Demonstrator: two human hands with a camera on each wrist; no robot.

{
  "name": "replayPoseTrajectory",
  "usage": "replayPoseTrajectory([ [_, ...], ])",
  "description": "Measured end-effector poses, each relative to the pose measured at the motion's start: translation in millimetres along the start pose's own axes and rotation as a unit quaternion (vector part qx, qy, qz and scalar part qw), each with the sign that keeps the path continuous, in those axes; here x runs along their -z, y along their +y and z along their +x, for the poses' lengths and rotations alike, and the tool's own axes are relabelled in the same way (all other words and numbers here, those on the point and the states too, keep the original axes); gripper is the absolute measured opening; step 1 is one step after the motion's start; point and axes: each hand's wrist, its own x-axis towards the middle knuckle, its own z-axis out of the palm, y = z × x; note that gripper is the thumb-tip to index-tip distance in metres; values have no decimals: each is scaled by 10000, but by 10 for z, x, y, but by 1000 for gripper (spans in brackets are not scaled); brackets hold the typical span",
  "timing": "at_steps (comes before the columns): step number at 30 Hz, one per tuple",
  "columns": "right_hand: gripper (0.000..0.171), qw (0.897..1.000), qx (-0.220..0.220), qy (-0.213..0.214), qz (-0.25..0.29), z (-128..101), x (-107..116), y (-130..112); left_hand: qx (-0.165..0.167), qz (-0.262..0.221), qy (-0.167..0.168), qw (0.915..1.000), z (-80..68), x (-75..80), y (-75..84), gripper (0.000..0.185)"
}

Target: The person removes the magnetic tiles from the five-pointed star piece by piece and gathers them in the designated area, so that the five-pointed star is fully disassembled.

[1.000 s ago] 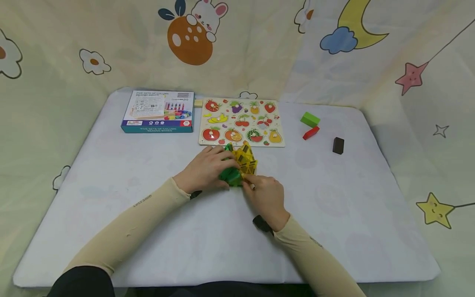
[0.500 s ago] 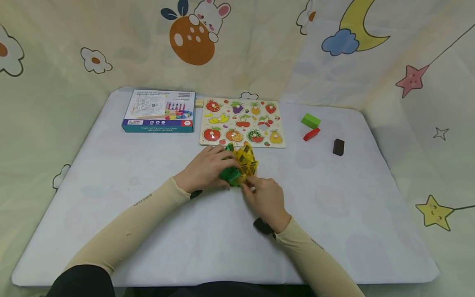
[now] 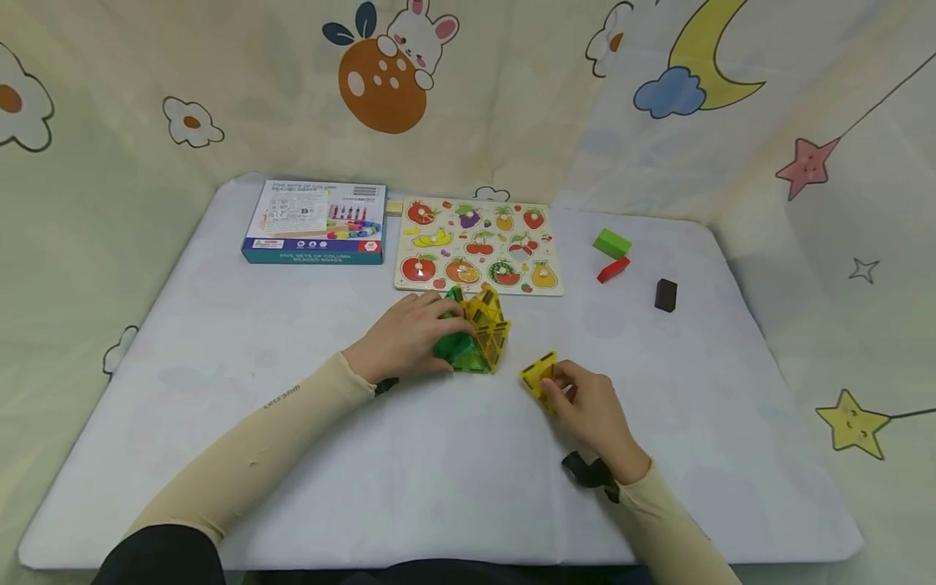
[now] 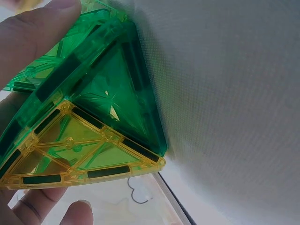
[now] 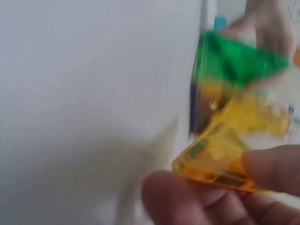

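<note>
A small build of green and yellow see-through magnetic tiles (image 3: 475,333) stands in the middle of the white table (image 3: 292,341). My left hand (image 3: 409,335) grips its green left side; in the left wrist view my fingers (image 4: 33,33) curl over the green triangular tiles (image 4: 112,98) above a yellow one (image 4: 75,154). To the right, my right hand (image 3: 585,402) pinches a single yellow tile (image 3: 539,372) just above the table, apart from the build. The right wrist view is blurred; it shows the yellow tile (image 5: 220,154) between my fingertips (image 5: 178,197).
At the back lie a blue toy box (image 3: 316,221) and a fruit peg puzzle board (image 3: 478,245). A green block (image 3: 611,242), a red block (image 3: 613,269) and a dark brown block (image 3: 665,295) sit at the back right. Printed cloth hangs around the table.
My right hand has pulled one yellow tile off the build and moved it right and toward me. The left hand stays on the build.
</note>
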Motion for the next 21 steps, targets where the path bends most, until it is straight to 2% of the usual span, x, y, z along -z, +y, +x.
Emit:
replayPoseTrajectory([
  [4, 18, 9979, -616, -117, -183, 100, 236, 251, 18, -49, -15, 10000, -3, 0, -1, 64],
  [8, 29, 9900, -1170, -334, -719, 246, 431, 423, 36, -116, -28, 9999, -3, -8, -1, 65],
  [12, 34, 9763, -1732, -510, -1196, 349, 505, 493, 43, -147, -23, 9999, -5, -18, 1, 65],
  [15, 36, 9693, -1989, -339, -1403, 364, 497, 426, 30, -146, 0, 9999, -7, -18, 2, 66],
  [18, 32, 9759, -1778, 143, -1260, 344, 429, 247, 6, -107, 29, 9999, -5, -13, 0, 66],
  [21, 24, 9920, -1067, 382, -555, 319, 317, -20, 3, -45, 53, 10000, -1, -11, 1, 66],
])
